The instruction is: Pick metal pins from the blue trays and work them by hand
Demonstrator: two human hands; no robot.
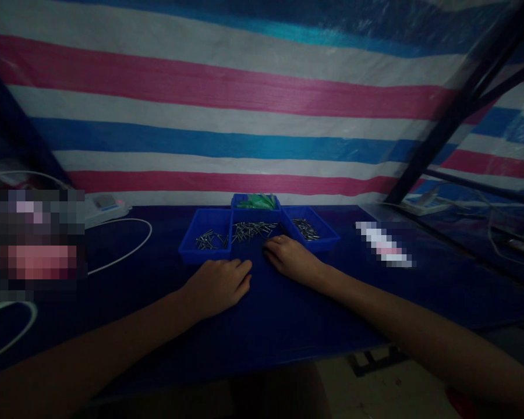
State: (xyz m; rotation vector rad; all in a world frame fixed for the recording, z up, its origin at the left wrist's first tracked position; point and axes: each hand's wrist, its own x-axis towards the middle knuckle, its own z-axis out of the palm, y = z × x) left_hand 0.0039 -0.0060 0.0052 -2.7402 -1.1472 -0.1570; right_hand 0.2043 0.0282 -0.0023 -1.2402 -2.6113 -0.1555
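My left hand (pixel 220 285) rests palm down on the dark blue table (pixel 288 314), fingers together and lying flat, just in front of the left blue tray (pixel 187 244). My right hand (pixel 290 256) lies palm down with its fingers curled near a loose pile of small metal pins (pixel 253 230) on the table. I cannot see whether its fingertips hold a pin. The left tray holds a few pins (pixel 207 240). The right blue tray (pixel 327 235) holds a heap of pins (pixel 306 228). A rear blue tray (pixel 236 201) contains green pieces (pixel 257 202).
A striped pink, white and blue tarp (pixel 244 105) hangs behind the table. White cables (pixel 126 247) and a white device (pixel 105 206) lie at the left. A dark metal frame (pixel 454 110) and a power strip (pixel 423 205) stand at the right. The table's front edge is close to me.
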